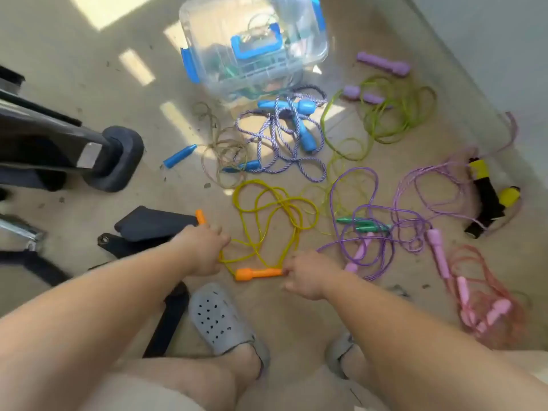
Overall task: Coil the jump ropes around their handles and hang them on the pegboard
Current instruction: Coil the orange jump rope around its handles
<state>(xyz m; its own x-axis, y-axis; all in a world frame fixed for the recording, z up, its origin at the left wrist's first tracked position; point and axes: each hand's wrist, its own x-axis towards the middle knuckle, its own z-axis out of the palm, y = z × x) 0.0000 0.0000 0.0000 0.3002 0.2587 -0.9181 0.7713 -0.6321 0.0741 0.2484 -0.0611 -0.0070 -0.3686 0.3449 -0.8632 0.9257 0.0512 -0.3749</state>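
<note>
A yellow jump rope [274,213] lies in loose loops on the floor in front of me. My left hand [204,247] is closed around one of its orange handles [200,216], whose tip sticks out above my fist. The other orange handle [258,273] lies flat on the floor, and my right hand [305,274] pinches its right end with the fingertips. No pegboard is in view.
Several other ropes sprawl on the floor: blue-handled striped [284,137], green with purple handles [394,111], purple [361,221], pink [480,301], black-and-yellow-handled [486,194]. A clear bin with blue latches [255,46] stands behind. Black exercise gear [112,158] sits left. My grey clog [219,318] is below.
</note>
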